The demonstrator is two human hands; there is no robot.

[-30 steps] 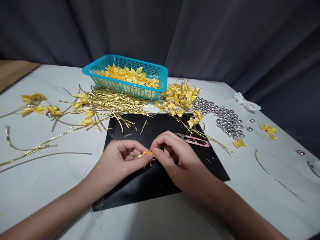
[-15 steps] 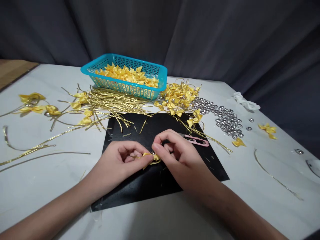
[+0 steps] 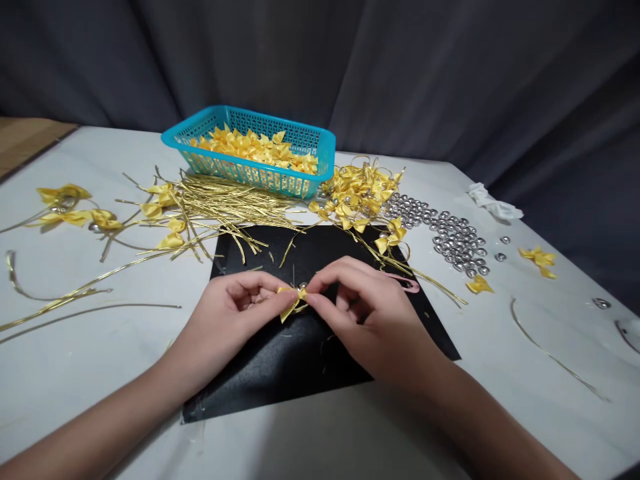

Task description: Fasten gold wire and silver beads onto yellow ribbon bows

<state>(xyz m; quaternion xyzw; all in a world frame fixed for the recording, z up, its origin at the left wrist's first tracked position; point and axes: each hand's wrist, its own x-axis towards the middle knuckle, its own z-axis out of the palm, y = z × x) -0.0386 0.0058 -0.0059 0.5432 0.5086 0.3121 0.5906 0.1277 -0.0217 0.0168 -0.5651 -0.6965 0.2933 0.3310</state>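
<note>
Over the black mat (image 3: 280, 367) my left hand (image 3: 235, 310) and my right hand (image 3: 365, 307) meet, both pinched on one small yellow ribbon bow (image 3: 293, 300). A silver bead sits at the bow's knot and a thin gold wire runs through it. The left thumb and forefinger grip the bow's left side, the right fingertips its right side. The bow is held a little above the mat.
A blue basket (image 3: 255, 175) full of yellow bows stands at the back. Gold wire pieces (image 3: 220, 207) lie left of it, finished bows (image 3: 357, 193) and silver beads (image 3: 450, 237) to the right. Pink snips (image 3: 407, 283) peek out behind my right hand. Long gold wires lie at far left.
Both hands have lifted slightly and moved away from me with the bow. The bow now hangs more in the open between the fingertips, and my right hand covers more of the snips.
</note>
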